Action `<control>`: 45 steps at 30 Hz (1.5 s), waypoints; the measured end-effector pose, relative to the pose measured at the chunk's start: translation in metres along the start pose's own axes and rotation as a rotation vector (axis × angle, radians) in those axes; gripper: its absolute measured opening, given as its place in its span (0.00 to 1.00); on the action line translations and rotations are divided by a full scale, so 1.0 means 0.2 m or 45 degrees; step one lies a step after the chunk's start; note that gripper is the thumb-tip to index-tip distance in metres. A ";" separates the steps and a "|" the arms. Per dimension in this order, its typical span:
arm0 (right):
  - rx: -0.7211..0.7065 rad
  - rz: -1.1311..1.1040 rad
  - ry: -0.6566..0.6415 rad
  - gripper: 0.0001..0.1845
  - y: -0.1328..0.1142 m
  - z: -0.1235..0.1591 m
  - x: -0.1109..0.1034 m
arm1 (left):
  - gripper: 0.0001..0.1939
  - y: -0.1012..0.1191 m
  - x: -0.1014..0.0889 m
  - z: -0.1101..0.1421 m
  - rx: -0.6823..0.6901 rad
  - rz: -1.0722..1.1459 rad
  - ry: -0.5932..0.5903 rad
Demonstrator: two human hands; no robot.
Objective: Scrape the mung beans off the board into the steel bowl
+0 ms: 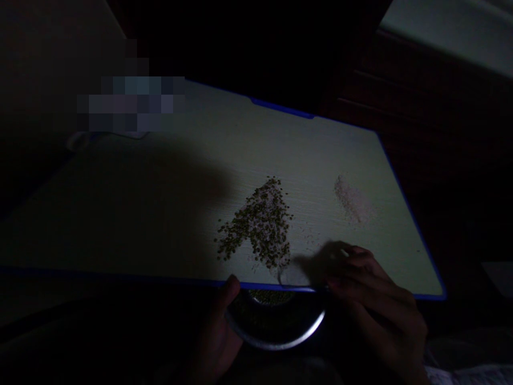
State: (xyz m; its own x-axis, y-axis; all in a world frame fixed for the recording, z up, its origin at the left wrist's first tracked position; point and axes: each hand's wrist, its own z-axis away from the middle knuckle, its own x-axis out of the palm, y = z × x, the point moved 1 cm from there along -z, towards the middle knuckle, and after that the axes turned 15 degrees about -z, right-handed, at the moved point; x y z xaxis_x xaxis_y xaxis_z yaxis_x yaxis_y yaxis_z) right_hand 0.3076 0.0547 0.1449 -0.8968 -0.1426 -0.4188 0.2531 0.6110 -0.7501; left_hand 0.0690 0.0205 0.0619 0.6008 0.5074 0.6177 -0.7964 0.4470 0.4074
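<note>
A pile of small green-brown grains lies on a pale table with a blue edge. A smaller pinkish-white heap lies to its right. My left hand grips the rim of a round metal bowl held just below the table's near edge; some grains lie inside it. My right hand rests on the table edge beside the bowl, fingers curled and pressed together near the grain pile. The scene is very dark.
The table's blue rim runs along the far side. Dark wooden furniture stands behind at the right. A blurred patch covers something at the table's back left. A heavy shadow falls over the left half of the table.
</note>
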 end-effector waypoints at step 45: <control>0.164 0.028 0.273 0.22 -0.02 -0.03 0.00 | 0.08 -0.01 -0.03 -0.01 0.061 -0.054 -0.087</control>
State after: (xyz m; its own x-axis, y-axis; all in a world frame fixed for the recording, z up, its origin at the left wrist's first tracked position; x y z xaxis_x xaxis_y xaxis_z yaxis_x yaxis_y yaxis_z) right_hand 0.3037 0.0569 0.1503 -0.9436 0.0461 -0.3277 0.3050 0.5056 -0.8070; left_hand 0.0668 0.0182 0.0554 0.6291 0.4369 0.6430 -0.7739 0.4302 0.4648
